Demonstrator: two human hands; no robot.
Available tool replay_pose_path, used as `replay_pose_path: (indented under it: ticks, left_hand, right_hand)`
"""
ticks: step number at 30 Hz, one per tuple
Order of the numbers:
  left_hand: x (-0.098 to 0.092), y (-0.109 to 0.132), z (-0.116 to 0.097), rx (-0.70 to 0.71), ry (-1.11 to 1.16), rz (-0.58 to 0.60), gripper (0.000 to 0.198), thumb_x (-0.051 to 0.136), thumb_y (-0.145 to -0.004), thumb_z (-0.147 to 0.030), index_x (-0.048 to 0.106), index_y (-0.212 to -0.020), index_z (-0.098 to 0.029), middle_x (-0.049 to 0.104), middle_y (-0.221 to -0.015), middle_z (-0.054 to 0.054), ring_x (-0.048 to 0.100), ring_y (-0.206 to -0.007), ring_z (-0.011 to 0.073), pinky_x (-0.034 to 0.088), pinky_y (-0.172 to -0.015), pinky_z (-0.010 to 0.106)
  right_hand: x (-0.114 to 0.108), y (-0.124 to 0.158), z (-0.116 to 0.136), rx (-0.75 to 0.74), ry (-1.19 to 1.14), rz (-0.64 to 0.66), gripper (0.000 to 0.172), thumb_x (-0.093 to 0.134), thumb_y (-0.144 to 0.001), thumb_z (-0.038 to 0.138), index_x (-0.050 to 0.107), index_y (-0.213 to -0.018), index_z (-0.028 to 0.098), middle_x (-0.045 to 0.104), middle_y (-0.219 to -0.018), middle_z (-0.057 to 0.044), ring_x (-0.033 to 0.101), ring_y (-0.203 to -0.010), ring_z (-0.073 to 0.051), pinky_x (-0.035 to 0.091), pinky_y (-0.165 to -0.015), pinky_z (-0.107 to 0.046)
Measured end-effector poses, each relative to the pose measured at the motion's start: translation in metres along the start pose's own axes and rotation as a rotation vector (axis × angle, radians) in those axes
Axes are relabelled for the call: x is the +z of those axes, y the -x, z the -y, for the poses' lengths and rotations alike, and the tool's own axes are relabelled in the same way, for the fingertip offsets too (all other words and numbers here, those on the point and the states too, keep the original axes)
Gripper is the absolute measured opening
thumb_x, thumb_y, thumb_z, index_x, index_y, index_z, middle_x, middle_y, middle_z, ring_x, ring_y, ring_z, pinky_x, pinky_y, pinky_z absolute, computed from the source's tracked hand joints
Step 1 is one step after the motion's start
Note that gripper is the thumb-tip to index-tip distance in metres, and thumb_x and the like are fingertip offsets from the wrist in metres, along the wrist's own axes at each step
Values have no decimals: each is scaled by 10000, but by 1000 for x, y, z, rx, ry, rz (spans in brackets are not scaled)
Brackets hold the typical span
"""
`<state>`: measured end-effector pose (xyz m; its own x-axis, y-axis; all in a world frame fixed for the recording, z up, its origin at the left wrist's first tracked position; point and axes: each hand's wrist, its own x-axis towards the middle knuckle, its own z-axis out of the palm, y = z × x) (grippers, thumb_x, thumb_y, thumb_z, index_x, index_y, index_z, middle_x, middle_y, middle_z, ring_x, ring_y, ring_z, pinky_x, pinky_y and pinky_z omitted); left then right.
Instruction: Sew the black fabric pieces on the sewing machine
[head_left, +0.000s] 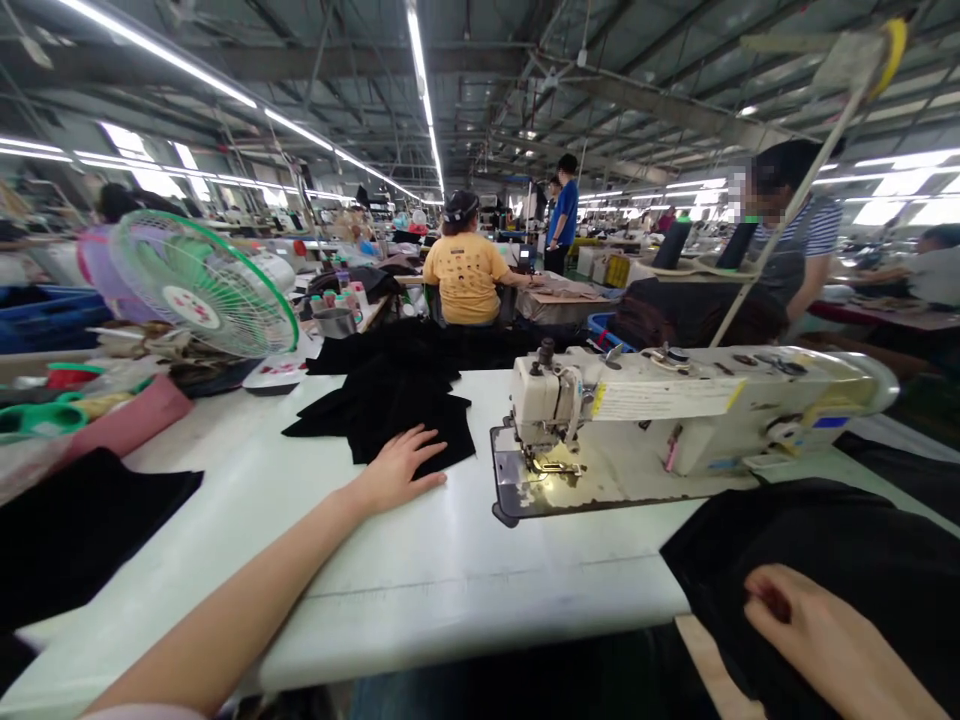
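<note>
1. Seeing a pale table [525, 570] stretched beneath the left hand [401, 468] and across toward the right hand [814, 620], bearing cloth at both sides.
2. Noting a sewing machine [705, 440] set forward of the right hand and rightward of the left, a solid obstacle to anything carried straight ahead from the right.
3. Finding black cloth [832, 520] heaped broadly under and around the right hand, overhanging the near table edge.
4. Finding black pieces [390, 400] layered under the left hand and spreading forward from there; another dark panel [90, 530] well left of the same hand.
5. Judging progress: cloth laid within reach on both sides, handling rather than stitching apparently underway, both lots apart from the needle area [551, 468]. Unable to sort finished from unfinished, hence no tally of work left.
6. Spotting a fan [202, 290] forward and left of the left hand, crowding that side; farther ahead, a worker in yellow [465, 270].
7. Resting left hand flat on the near edge of the pieces, fingers spread apart, clamped on nothing.
8. Curling right hand over the heap, thumb and fingers close together; unable to tell pinch from loose curl.
9. Marking thread cones [671, 245] beyond the machine, forward of the right hand.
</note>
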<state>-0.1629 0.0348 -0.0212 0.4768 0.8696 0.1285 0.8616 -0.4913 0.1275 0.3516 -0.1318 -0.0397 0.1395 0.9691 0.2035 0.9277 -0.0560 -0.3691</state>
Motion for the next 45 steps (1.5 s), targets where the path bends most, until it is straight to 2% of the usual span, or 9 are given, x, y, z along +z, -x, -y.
replay_pose_path:
  ticks: [4, 10, 15, 19, 23, 28, 34, 39, 45]
  left_hand:
    - [-5, -1, -17, 12, -17, -43, 549, 516, -924, -567, 666, -1279, -177, 595, -1412, 165, 485, -1369, 357, 361, -1151, 559]
    - [-17, -7, -97, 246, 189, -252, 390, 487, -973, -424, 687, -1201, -180, 715, -1204, 135, 665, -1127, 301, 522, -1016, 494]
    - [-29, 5, -200, 434, 590, -203, 712, 674, -881, -333, 356, -1516, -289, 517, -1493, 101, 508, -1353, 273, 458, -1113, 444]
    - [-36, -1, -248, 402, 913, -171, 359, 714, -797, -223, 676, -1154, -239, 711, -1136, 65, 659, -1060, 232, 542, -927, 347]
    - [-55, -18, -248, 46, 1077, -338, 134, 640, -819, -279, 652, -716, -193, 647, -681, -8, 596, -660, 152, 478, -628, 257]
    - [-95, -17, -238, -115, 1056, -519, 164, 654, -753, -290, 591, -640, -189, 574, -614, -38, 523, -621, 123, 418, -575, 216]
    - [-111, -5, -262, -139, 1155, -539, 183, 631, -775, -279, 528, -646, -201, 493, -583, -60, 443, -569, 98, 386, -522, 190]
    - [-109, 3, -268, -168, 1301, -570, 181, 661, -799, -292, 540, -699, -202, 513, -632, -57, 471, -603, 95, 420, -552, 176]
    - [-131, 8, -211, 103, 1216, -4, 170, 766, -753, -309, 705, -854, -186, 656, -778, 0, 604, -708, 150, 501, -629, 235]
  right_hand:
    - [-16, -9, -10, 114, -94, 170, 219, 500, -681, 389, 659, -628, 250, 686, -614, -40, 683, -592, -247, 508, -578, -340]
    - [-65, 2, 59, 163, -144, -359, 249, 523, -738, 423, 673, -784, 229, 719, -819, -67, 657, -756, -253, 494, -725, -371]
    - [-76, 3, 126, 120, -811, 219, 240, 674, -786, 411, 716, -867, 189, 669, -730, -4, 575, -649, -148, 435, -603, -256]
    - [-59, 6, 148, 131, -1120, 409, 310, 748, -786, 469, 736, -863, 168, 707, -805, -26, 628, -728, -158, 489, -698, -269]
    - [-53, 24, 151, 31, -1081, -18, 509, 577, -907, 606, 645, -1237, 225, 691, -1225, -120, 675, -1090, -280, 557, -905, -398]
    - [-46, 54, 159, -620, -391, -416, 1180, 772, -731, 623, 65, -1607, 267, 108, -1678, -132, 288, -1474, -430, 462, -1073, -604]
    - [0, 54, 203, -676, 21, -616, 919, 621, -870, 347, 134, -1571, 6, 89, -1658, -233, 209, -1504, -406, 425, -1103, -603]
    - [1, 39, 209, -714, -196, -671, 687, 490, -912, 164, 260, -1547, 38, 467, -1500, -239, 444, -1407, -325, 508, -1061, -482]
    - [-57, 12, 176, -197, -689, -396, 244, 544, -968, 293, 665, -1172, 231, 775, -905, -32, 748, -826, -221, 608, -716, -294]
